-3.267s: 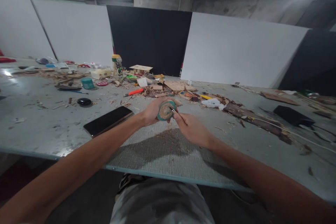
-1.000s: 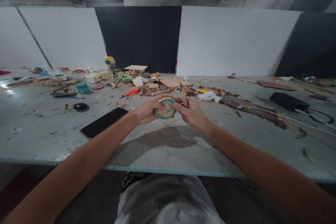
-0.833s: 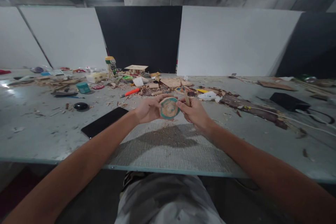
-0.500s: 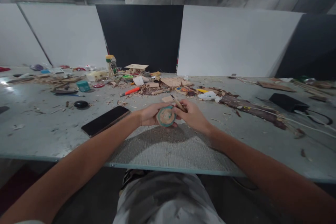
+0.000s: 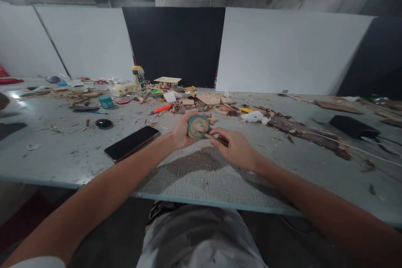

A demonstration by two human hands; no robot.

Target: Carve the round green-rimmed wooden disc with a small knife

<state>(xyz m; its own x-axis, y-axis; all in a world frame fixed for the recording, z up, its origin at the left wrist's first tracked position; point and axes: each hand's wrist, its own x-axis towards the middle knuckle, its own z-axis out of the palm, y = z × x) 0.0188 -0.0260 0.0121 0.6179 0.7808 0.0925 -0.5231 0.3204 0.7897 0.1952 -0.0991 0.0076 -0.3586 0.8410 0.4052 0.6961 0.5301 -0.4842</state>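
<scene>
The left hand point(image 5: 182, 130) grips the round piece point(image 5: 199, 127) upright, so the right hand point(image 5: 236, 147) can press its pinched carving tool point(image 5: 213, 137) there.

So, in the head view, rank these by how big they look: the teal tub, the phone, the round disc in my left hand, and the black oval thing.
1. Phone
2. Round disc
3. Teal tub and black oval thing: too alike to rank
</scene>
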